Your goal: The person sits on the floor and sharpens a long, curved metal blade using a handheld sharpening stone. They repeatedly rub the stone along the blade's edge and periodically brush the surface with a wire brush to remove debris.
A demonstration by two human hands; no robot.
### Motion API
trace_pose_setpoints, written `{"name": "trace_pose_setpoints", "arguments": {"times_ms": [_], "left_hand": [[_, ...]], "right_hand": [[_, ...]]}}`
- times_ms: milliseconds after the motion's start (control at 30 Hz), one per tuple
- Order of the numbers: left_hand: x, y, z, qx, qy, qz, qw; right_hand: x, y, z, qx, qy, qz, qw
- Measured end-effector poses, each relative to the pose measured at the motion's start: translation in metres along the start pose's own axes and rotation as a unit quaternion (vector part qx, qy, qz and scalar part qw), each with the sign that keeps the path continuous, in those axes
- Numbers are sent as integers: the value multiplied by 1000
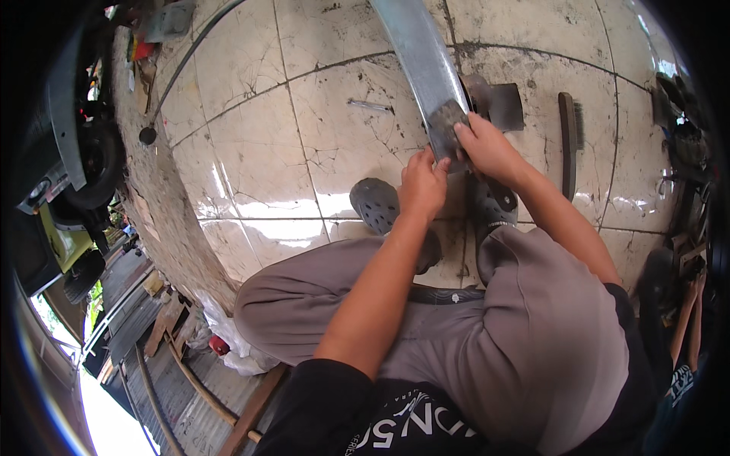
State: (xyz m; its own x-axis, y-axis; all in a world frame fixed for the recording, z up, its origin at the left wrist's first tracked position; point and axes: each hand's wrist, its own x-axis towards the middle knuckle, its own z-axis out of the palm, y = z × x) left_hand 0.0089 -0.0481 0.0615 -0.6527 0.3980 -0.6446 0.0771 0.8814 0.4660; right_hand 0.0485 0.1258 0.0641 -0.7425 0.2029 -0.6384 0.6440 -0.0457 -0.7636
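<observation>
From the head view I watched both hands working at the near end of a long grey metal strip that ran away from me across the cracked tiled floor, its far end leaving the top of the picture. The right hand was folded over a small dark, rough-looking abrasive pad pressed flat against the strip's near end. The left hand was curled just beside it at the strip's lower edge, fingers narrow; I could not tell whether it gripped the metal or only steadied it.

I judged the strip to be stiff sheet metal, fairly light for its length but springy, and likely sharp along its edges, so the flat face near the end seemed the safer place to hold. The pad looked soft and gritty enough to grip easily under the palm.

Grey perforated clogs were planted under the hands. A wire brush lay on the floor well to the right, a dark flat piece just beyond the strip.
</observation>
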Motion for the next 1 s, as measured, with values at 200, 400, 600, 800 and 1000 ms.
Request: {"name": "trace_pose_setpoints", "arguments": {"times_ms": [200,400,600,800,1000], "left_hand": [[0,-4,7,-5,28,11,1000],[-2,-5,8,-6,83,51,995],[-3,2,3,-33,60,41,997],[-1,-9,12,-34,89,42,995],[-1,2,14,-80,78,58,992]], "right_hand": [[-8,11,7,-58,41,-35,997],[-12,20,7,-138,53,-93,985],[2,0,4,-83,49,-37,995],[-27,12,9,-89,34,-106,990],[-42,20,-5,-265,15,-176,948]]}}
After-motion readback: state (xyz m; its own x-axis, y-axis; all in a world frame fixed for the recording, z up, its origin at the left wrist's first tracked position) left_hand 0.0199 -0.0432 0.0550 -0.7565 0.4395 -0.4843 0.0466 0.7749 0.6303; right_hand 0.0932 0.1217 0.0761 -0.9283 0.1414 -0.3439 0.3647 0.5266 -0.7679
